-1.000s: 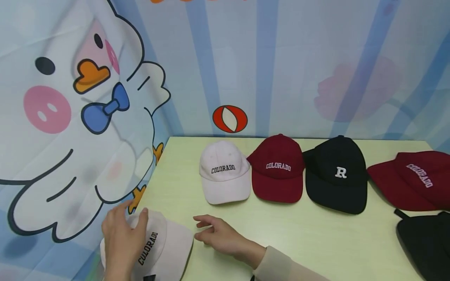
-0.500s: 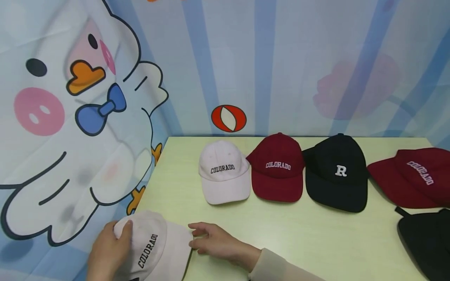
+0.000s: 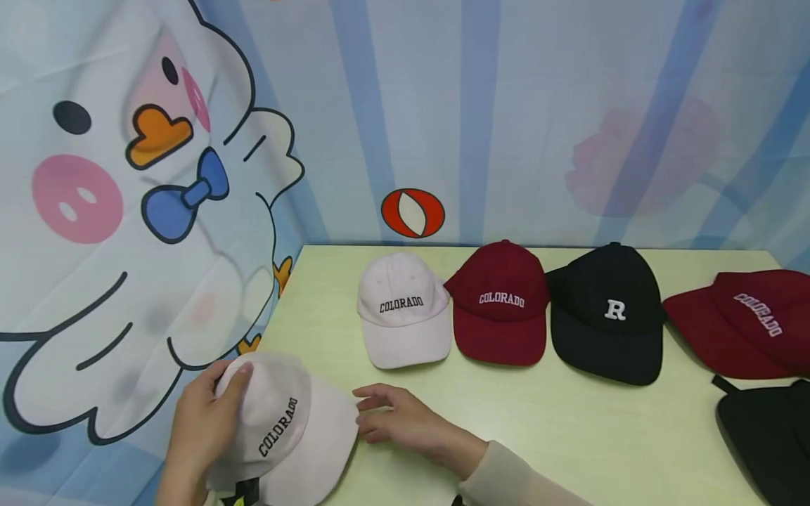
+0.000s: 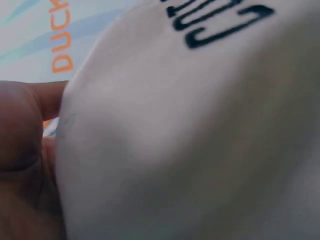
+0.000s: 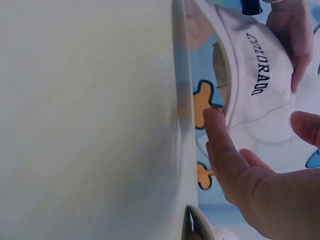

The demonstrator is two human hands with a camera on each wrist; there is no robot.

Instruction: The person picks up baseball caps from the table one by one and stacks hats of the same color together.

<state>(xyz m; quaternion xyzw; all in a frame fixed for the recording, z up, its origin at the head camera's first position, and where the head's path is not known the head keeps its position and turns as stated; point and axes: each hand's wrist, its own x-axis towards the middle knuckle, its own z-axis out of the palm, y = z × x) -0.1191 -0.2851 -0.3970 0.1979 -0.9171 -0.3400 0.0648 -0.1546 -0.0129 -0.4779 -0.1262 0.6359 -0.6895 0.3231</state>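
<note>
While in L fingers (image 3: 238, 384), wht cap (image 3: 287, 430)

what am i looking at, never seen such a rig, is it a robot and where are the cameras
There is no robot here: a person works with two bare hands. The wide picture comes from a camera on the head; the other two come from one on each wrist. The left hand grips a white COLORADO cap, which fills most of the left wrist picture. The right hand is beside its brim; whether they touch is hard to tell. On the table lie another white cap, a dark red cap, a black R cap, a second dark red cap and a black item cut off by the picture's edge.
</note>
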